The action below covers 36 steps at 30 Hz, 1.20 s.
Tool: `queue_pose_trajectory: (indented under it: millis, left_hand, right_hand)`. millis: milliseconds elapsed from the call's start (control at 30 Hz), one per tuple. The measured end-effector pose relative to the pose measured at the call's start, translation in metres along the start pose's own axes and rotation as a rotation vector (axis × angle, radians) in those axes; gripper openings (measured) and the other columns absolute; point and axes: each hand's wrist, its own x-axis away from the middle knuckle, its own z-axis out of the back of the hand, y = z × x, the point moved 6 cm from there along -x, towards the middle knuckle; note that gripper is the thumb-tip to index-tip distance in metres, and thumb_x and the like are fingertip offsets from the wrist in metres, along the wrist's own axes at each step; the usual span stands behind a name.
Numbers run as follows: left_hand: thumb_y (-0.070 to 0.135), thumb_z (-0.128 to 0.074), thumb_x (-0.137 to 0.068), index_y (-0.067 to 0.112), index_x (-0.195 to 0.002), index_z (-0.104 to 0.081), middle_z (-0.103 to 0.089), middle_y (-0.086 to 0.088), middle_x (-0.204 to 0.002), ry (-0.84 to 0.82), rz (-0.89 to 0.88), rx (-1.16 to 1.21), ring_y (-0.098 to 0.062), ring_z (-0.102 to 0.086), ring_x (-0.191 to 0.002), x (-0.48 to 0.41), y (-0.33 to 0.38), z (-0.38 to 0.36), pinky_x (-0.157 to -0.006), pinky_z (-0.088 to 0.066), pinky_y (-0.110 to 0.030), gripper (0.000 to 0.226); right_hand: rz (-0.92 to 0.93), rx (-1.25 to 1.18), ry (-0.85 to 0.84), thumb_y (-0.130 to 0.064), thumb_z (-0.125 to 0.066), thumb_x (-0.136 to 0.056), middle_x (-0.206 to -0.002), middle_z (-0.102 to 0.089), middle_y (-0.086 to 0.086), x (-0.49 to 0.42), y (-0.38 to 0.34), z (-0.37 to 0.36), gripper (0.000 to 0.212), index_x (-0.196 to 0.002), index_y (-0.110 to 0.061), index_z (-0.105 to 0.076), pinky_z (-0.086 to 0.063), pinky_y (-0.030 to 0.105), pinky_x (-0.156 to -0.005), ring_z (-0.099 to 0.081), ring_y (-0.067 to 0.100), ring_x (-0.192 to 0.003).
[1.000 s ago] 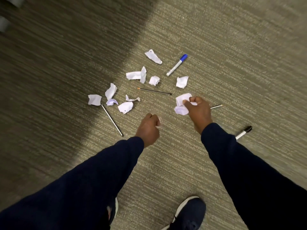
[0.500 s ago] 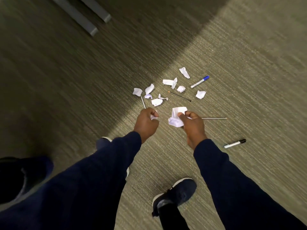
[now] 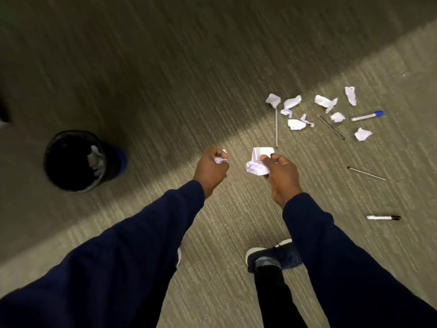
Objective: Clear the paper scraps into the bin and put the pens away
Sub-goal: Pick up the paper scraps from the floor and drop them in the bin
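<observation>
The left hand (image 3: 211,168) was closed in a fist around a small crumpled scrap (image 3: 220,158), only a white corner of it showing between thumb and fingers. Just to its right, apart from it, the right hand (image 3: 281,174) was clamped on a larger wad (image 3: 258,160) of white paper, creased and folded, with a flat squarish flap standing above the thumb. Both arms wore dark blue sleeves (image 3: 151,235) and reached out over the carpet (image 3: 146,74), at mid-frame. Below the hands, a dark shoe (image 3: 274,256) with a white sole stood on the floor. At the left edge of the frame sat the bin (image 3: 75,162), round and black, with a few pale scraps lying inside it against its right wall. In the upper right of the frame, in the lit band of carpet, a scatter of torn white scraps (image 3: 293,101) lay loose, some curled, some flat with ragged edges. Among them lay a thin grey stick (image 3: 276,129) pointing up and down the frame, a dark pencil (image 3: 331,127) set diagonally, and a white pen with a blue cap (image 3: 367,116). Lower right, well apart from the scraps, lay another thin pencil (image 3: 366,173) and, nearer the bottom, a white marker (image 3: 383,217) with a black cap.
</observation>
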Motion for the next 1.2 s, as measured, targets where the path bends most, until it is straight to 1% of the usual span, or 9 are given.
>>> queue_pose_trajectory:
  millis: [300,467,567,667,767,933,1033,1133,1200]
  left_hand:
    - [-0.002,-0.055,-0.090,0.020,-0.082,-0.055,-0.059,-0.002,-0.095,0.366,0.056,0.221,-0.010,-0.056,-0.068,-0.021,-0.079,0.283,-0.054,-0.051,-0.022,0.024]
    - [0.001,-0.060,-0.093,0.017,-0.086,-0.055,-0.060,-0.005,-0.086,0.502,0.097,0.300,-0.015,-0.058,-0.065,-0.036,-0.124,0.393,-0.049,-0.052,-0.021,0.019]
    - [0.003,-0.061,-0.093,0.015,-0.091,-0.055,-0.063,-0.007,-0.087,0.551,0.132,0.367,-0.013,-0.063,-0.063,-0.049,-0.148,0.432,-0.049,-0.051,-0.022,0.014]
    - [0.008,-0.061,-0.093,0.014,-0.091,-0.057,-0.065,-0.005,-0.084,0.584,0.160,0.398,-0.011,-0.064,-0.057,-0.063,-0.165,0.458,-0.051,-0.052,-0.024,0.007]
    - [0.001,-0.061,-0.089,0.014,-0.082,-0.061,-0.069,0.000,-0.067,0.595,0.184,0.460,-0.011,-0.067,-0.052,-0.075,-0.177,0.473,-0.046,-0.051,-0.021,0.015]
    - [0.005,-0.059,-0.083,0.017,-0.085,-0.070,-0.074,0.006,-0.067,0.529,0.189,0.533,-0.012,-0.072,-0.063,-0.086,-0.183,0.478,-0.054,-0.056,-0.023,0.016]
    - [0.014,-0.070,-0.075,0.023,-0.071,-0.072,-0.073,0.010,-0.063,0.549,0.185,0.556,-0.007,-0.070,-0.059,-0.085,-0.178,0.477,-0.050,-0.055,-0.020,0.010]
    - [0.010,-0.067,-0.086,0.023,-0.078,-0.066,-0.071,0.015,-0.057,0.563,0.184,0.564,0.000,-0.067,-0.050,-0.082,-0.172,0.473,-0.042,-0.049,-0.015,0.014]
    - [0.012,-0.064,-0.089,0.022,-0.087,-0.067,-0.075,0.009,-0.073,0.569,0.190,0.522,-0.007,-0.074,-0.068,-0.078,-0.166,0.470,-0.050,-0.052,-0.019,0.011]
  right_hand:
    - [-0.061,0.148,-0.291,-0.012,-0.071,-0.091,-0.112,-0.070,0.014,0.068,0.064,-0.279,0.030,-0.118,-0.002,-0.064,-0.056,0.034,-0.082,-0.069,0.023,-0.094]
    - [-0.074,0.266,-0.443,-0.006,-0.067,-0.092,-0.084,-0.065,0.007,0.098,0.104,-0.427,0.013,-0.086,-0.013,-0.058,-0.049,0.022,-0.048,-0.062,0.018,-0.070]
    - [-0.098,0.355,-0.459,-0.005,-0.068,-0.091,-0.083,-0.063,0.006,0.102,0.132,-0.487,0.022,-0.077,-0.018,-0.055,-0.053,0.031,-0.060,-0.062,0.021,-0.076]
    - [-0.080,0.404,-0.459,-0.005,-0.066,-0.090,-0.098,-0.067,0.012,0.103,0.148,-0.526,0.005,-0.089,-0.009,-0.065,-0.058,0.047,-0.086,-0.067,0.029,-0.093]
    - [-0.072,0.469,-0.440,-0.006,-0.060,-0.091,-0.115,-0.070,0.018,0.103,0.155,-0.550,0.028,-0.117,0.000,-0.068,-0.057,0.052,-0.092,-0.069,0.037,-0.103]
    - [-0.193,0.454,-0.491,-0.017,-0.043,-0.104,-0.119,-0.056,0.015,0.101,0.166,-0.572,0.042,-0.140,0.002,-0.049,-0.052,0.047,-0.100,-0.060,0.033,-0.106]
    - [-0.203,0.391,-0.474,-0.016,-0.042,-0.103,-0.105,-0.062,0.010,0.097,0.165,-0.566,0.027,-0.122,-0.008,-0.060,-0.056,0.036,-0.065,-0.063,0.021,-0.076]
    - [-0.261,0.336,-0.505,-0.013,-0.047,-0.099,-0.096,-0.066,0.007,0.099,0.161,-0.549,0.018,-0.102,-0.012,-0.065,-0.055,0.033,-0.069,-0.064,0.017,-0.073]
    - [-0.284,0.302,-0.520,-0.016,-0.051,-0.097,-0.088,-0.064,0.004,0.099,0.154,-0.534,0.015,-0.098,-0.012,-0.065,-0.056,0.036,-0.080,-0.062,0.018,-0.079]
